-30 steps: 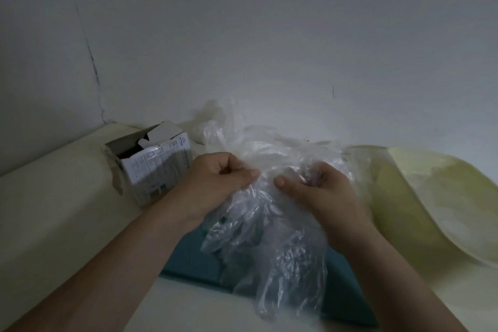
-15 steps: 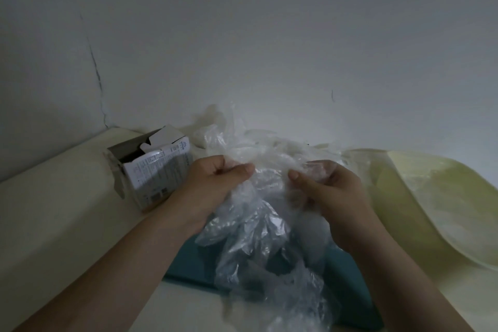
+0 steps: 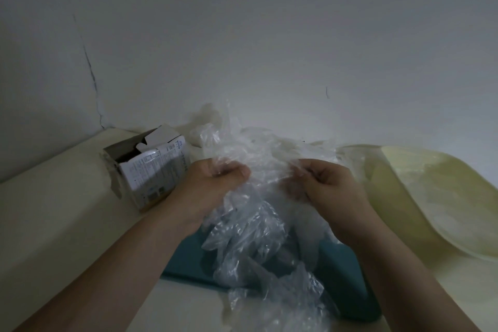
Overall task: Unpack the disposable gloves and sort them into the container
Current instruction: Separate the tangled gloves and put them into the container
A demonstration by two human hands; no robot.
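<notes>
A crumpled bunch of clear plastic disposable gloves [image 3: 258, 226] hangs between my hands above a teal container [image 3: 347, 275]. My left hand [image 3: 215, 186] grips the top of the bunch at its left side. My right hand [image 3: 326, 186] pinches the plastic at the right side, a short gap away from the left hand. The bunch's lower end trails down over the container's front rim. More clear gloves [image 3: 210, 129] are piled behind, against the wall.
An opened white cardboard box [image 3: 151, 167] stands to the left on the cream surface [image 3: 54, 224]. A pale yellow lid or tray [image 3: 436, 197] lies tilted at the right. A grey wall with a crack rises close behind.
My hands have drawn apart sideways, spreading the top of the glove bunch. The plastic hangs lower and looser over the container.
</notes>
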